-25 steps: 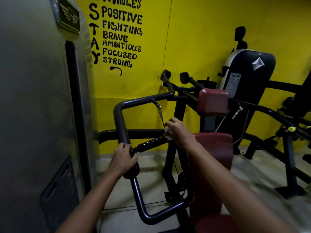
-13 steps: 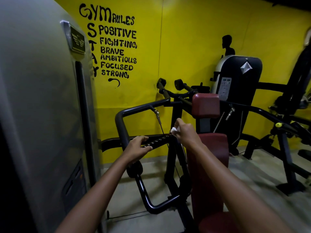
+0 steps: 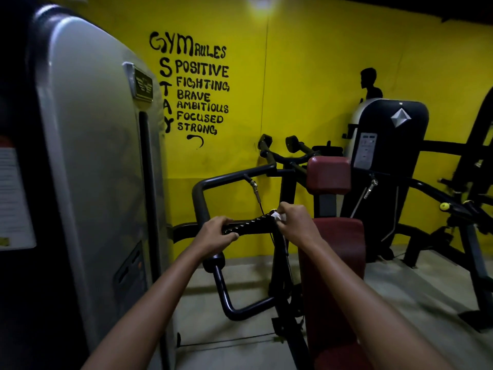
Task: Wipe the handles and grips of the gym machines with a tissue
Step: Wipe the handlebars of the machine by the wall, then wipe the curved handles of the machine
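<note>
Left hand [image 3: 216, 235] curled around the near end of the ribbed black grip [image 3: 249, 226]. Right hand [image 3: 294, 224] pinches a white tissue [image 3: 277, 216] against the grip's far end, the tissue showing between its fingertips. A red pad [image 3: 337, 252] stands just beside the right wrist.

Most of the tissue [image 3: 277, 216] is buried inside the right hand [image 3: 296, 225]; only a small white corner pokes out. The near end of the ribbed grip [image 3: 252, 226] disappears under the left hand [image 3: 214, 235]. The grey machine housing [image 3: 93, 156] runs off the left edge, and the sheet [image 3: 14, 198] stuck there is too blurred to read. The dark frame [image 3: 480, 161] at far right is cut off and lost in shadow.
</note>
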Demonstrator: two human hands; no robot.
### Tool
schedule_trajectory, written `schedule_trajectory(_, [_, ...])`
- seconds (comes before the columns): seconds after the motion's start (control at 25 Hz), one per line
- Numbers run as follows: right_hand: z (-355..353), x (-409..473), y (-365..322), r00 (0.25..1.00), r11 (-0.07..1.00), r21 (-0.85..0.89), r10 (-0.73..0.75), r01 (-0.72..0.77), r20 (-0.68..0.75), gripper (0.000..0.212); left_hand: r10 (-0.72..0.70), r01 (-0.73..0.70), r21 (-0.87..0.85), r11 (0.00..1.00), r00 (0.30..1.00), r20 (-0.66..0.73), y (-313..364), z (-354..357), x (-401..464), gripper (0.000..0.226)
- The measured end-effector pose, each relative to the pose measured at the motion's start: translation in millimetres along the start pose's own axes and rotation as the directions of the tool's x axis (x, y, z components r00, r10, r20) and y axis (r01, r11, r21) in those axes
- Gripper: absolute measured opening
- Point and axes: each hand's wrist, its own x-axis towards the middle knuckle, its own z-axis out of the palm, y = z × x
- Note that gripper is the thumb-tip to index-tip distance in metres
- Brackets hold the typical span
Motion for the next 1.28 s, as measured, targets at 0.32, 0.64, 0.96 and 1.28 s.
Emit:
schedule_trajectory(0.32, [-50,-67,14,0.981,0.982,0.077,-0.181,0.175,0.073,0.012,-0.091,0.091,-0.004,0.996,0.991,-0.094,71,29,-94,0.049])
schedule_trajectory(0.64, [-64,-112,-60,0.928,0.915,0.236,-0.359,0.327,0.104,0.018,-0.179,0.197,0.070,0.978,0.962,-0.208,104,-14,-198,0.049])
schedule_trajectory(0.96, [-21,-169,-254,0.803,0.709,0.506,-0.594,0.492,0.051,0.015,-0.369,0.452,0.094,0.887,0.815,-0.446,56,-143,-363,0.052])
schedule_trajectory(1.28, [11,-244,-454,0.704,0.551,0.627,-0.710,0.550,0.007,0.011,-0.455,0.609,0.080,0.789,0.668,-0.589,7,-276,-523,0.053])
